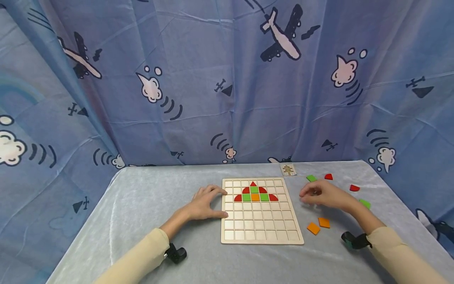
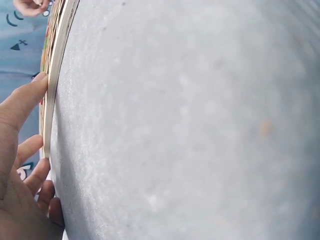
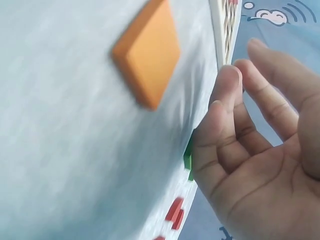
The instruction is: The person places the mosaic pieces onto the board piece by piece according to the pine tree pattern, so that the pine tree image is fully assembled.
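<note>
A pale wooden grid board (image 1: 262, 225) lies on the table, with red, green and orange pieces set in its upper cells as a stepped triangle. An orange square (image 1: 255, 197) sits in the middle of that pattern's lowest row. My left hand (image 1: 203, 205) touches the board's left edge with thumb and fingertips spread apart; the left wrist view shows the thumb (image 2: 25, 97) against the rim. To the right of the board hovers my right hand (image 1: 324, 193), fingers loosely bent. Nothing shows between its fingers in the right wrist view, where a loose orange square (image 3: 150, 55) lies nearby.
Right of the board lie two orange squares (image 1: 324, 223), green pieces (image 1: 311, 178) (image 1: 364, 203) and red quarter-round pieces (image 1: 328, 176) (image 1: 354, 188). A small patterned card (image 1: 288, 170) rests behind the board. A blue printed curtain (image 1: 198, 79) hangs at the table's back.
</note>
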Demonstrator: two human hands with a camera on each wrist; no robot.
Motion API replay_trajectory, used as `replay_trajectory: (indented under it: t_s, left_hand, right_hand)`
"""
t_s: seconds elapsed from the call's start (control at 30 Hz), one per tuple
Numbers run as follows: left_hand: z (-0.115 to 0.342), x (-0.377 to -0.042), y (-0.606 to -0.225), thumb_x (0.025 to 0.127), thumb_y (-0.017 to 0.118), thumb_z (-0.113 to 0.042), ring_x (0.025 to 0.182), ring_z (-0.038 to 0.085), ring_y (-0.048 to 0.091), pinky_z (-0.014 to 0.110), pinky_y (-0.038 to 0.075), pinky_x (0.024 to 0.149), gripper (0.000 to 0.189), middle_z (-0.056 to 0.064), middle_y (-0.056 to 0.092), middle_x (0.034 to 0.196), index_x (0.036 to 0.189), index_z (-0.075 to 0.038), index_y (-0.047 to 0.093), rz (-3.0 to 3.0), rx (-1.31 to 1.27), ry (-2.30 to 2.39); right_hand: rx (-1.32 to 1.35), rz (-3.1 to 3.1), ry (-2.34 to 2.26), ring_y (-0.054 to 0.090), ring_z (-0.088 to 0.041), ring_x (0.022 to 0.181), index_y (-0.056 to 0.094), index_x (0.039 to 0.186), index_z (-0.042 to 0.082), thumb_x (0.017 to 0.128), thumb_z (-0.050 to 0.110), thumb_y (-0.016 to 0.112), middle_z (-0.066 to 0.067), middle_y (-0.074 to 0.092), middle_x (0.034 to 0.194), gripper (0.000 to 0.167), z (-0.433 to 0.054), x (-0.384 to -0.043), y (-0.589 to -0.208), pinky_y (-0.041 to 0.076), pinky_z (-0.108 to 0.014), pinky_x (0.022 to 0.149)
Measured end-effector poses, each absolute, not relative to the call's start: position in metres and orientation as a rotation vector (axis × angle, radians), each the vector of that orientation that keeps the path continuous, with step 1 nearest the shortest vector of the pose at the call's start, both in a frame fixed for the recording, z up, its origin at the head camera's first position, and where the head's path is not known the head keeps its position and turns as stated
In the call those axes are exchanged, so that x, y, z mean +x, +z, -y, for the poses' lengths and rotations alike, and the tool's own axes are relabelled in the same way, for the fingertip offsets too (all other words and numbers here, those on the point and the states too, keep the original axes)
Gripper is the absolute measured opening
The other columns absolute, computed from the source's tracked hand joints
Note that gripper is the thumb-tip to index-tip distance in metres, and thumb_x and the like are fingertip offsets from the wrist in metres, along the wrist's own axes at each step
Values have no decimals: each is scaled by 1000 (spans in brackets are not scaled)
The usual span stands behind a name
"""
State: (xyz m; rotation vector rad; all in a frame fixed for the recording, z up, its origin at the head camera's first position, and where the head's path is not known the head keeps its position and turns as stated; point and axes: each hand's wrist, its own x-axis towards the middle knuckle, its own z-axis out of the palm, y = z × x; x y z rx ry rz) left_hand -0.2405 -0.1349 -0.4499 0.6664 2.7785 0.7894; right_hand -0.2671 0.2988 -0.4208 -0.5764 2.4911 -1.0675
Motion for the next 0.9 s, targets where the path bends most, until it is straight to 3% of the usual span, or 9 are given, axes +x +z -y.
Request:
replay_trajectory:
  t_s: [0.23,0.63,0.9]
  left_hand:
    - [136,-240,-450,77,78,-55,131,29,39,56,32,108,70,0,45,146,137,-29,53,-2777,668,793]
    - [137,-240,-450,78,77,-56,130,28,39,56,32,108,69,0,45,146,137,-30,53,-2778,665,788]
    - [135,-240,-449,78,77,-54,130,29,39,56,32,108,69,0,44,147,138,-29,53,-2773,666,788]
  right_hand:
    - [-563,-2478,-1069,61,-18,74,68,111,3,91,23,71,-10,68,98,28,-315,-260,-418,54,-29,65]
    - [-539,-2571,-993,61,-9,74,68,113,4,92,24,70,-6,70,98,29,-354,-246,-418,53,-26,65]
    - [-363,-2553,-930,61,-7,79,65,120,2,95,27,65,-7,67,107,36,-392,-233,-414,53,-26,68]
